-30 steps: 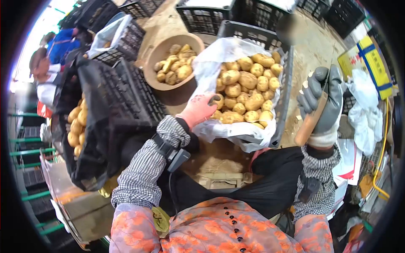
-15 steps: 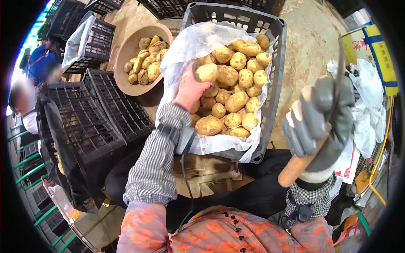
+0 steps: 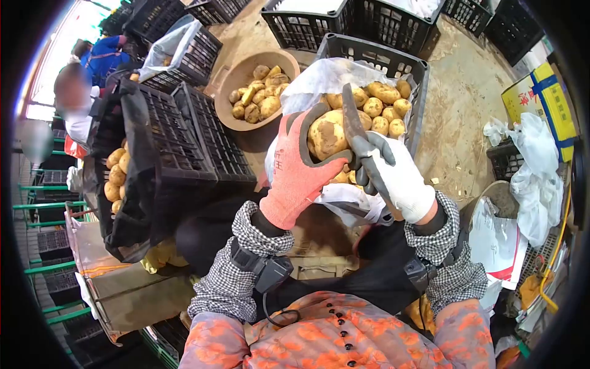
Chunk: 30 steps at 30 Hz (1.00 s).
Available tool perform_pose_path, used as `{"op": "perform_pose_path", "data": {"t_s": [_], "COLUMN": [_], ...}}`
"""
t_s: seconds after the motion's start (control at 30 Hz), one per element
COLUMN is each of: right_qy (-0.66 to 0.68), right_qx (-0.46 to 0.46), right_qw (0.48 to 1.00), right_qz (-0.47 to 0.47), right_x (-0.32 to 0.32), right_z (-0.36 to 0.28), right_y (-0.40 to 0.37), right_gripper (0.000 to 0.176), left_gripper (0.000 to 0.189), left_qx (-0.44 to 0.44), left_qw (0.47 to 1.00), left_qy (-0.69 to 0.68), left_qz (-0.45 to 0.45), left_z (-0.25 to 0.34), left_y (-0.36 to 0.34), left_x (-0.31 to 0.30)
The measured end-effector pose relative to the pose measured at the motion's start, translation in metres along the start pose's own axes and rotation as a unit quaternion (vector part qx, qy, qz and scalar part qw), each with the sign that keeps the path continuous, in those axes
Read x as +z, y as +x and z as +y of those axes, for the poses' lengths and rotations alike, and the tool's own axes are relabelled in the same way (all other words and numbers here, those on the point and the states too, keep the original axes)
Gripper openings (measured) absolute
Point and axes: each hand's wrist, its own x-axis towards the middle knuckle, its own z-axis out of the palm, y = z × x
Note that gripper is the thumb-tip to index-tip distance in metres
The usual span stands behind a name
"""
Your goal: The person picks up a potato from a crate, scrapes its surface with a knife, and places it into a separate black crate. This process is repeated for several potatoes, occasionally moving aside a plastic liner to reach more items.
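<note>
My left hand [image 3: 292,175], in a pink glove with a dark grey palm, grips a large potato [image 3: 326,136] above the crate. My right hand [image 3: 396,175], gloved in white and grey, is closed around a knife. The knife's dark blade [image 3: 352,114] points up and lies against the potato's right side; its wooden handle is mostly hidden by the glove. Just beyond both hands is a black plastic crate [image 3: 420,101], lined with a white sheet [image 3: 329,72] and holding several potatoes [image 3: 384,93].
A brown bowl [image 3: 225,104] of cut or damaged-looking potatoes stands left of the crate. Black crates [image 3: 193,126] are at the left, beside potatoes [image 3: 115,175] in a dark liner. White plastic bags [image 3: 531,178] and a yellow box [image 3: 541,101] are at the right. Another person [image 3: 104,61] is at far left.
My left hand has lifted a potato out of the crate. My right hand has brought the knife leftward from the right side to the potato. The view has shifted.
</note>
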Motion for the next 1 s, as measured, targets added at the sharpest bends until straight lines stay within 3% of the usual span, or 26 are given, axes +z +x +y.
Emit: {"op": "perform_pose_path", "data": {"t_s": [0.13,0.23,0.27,0.33,0.6,0.63,0.73,0.77,0.8,0.87,0.93,1.0], "right_qy": [0.078,0.016,-0.103,-0.145,-0.178,-0.359,-0.326,-0.171,-0.171,0.112,0.088,-0.131], "right_qx": [0.001,0.043,-0.021,-0.030,-0.014,-0.174,-0.108,0.017,0.016,0.131,0.138,0.059], "right_qw": [0.997,0.999,0.994,0.989,0.983,0.917,0.935,0.981,0.980,0.985,0.986,0.988], "right_qz": [-0.023,-0.019,-0.020,-0.009,-0.038,-0.025,-0.082,-0.092,-0.095,-0.019,-0.014,-0.064], "right_x": [0.023,0.033,0.033,0.036,0.037,0.036,0.044,0.048,0.051,0.059,0.064,0.060], "right_z": [0.016,0.014,0.011,0.013,0.032,0.042,0.041,0.032,0.032,0.032,0.025,0.024], "right_y": [-0.006,-0.007,-0.006,-0.003,0.029,0.037,0.048,0.048,0.050,0.049,0.053,0.056], "right_gripper": [0.033,0.035,0.036,0.037,0.025,0.025,0.026,0.028,0.028,0.031,0.034,0.029], "left_gripper": [0.070,0.070,0.070,0.069,0.062,0.060,0.062,0.062,0.063,0.064,0.067,0.068], "left_qx": [0.047,0.049,0.055,0.075,0.048,0.060,0.006,0.003,-0.009,-0.026,0.020,0.025], "left_qw": [0.998,0.997,0.997,0.995,0.996,0.994,0.991,0.992,0.996,0.998,0.999,0.999], "left_qy": [0.052,0.036,0.029,0.018,0.021,0.004,0.024,0.025,-0.011,-0.047,0.001,0.013], "left_qz": [0.001,-0.043,-0.048,-0.063,-0.079,-0.088,-0.129,-0.128,-0.087,-0.045,-0.037,-0.040], "left_z": [-0.002,-0.011,-0.014,-0.024,-0.054,-0.063,-0.071,-0.073,-0.075,-0.079,-0.079,-0.079], "left_y": [-0.013,-0.015,-0.013,-0.010,0.001,0.002,0.006,0.006,0.005,0.003,0.002,0.000], "left_x": [-0.021,-0.030,-0.032,-0.032,-0.029,-0.030,-0.035,-0.034,-0.033,-0.036,-0.041,-0.043]}}
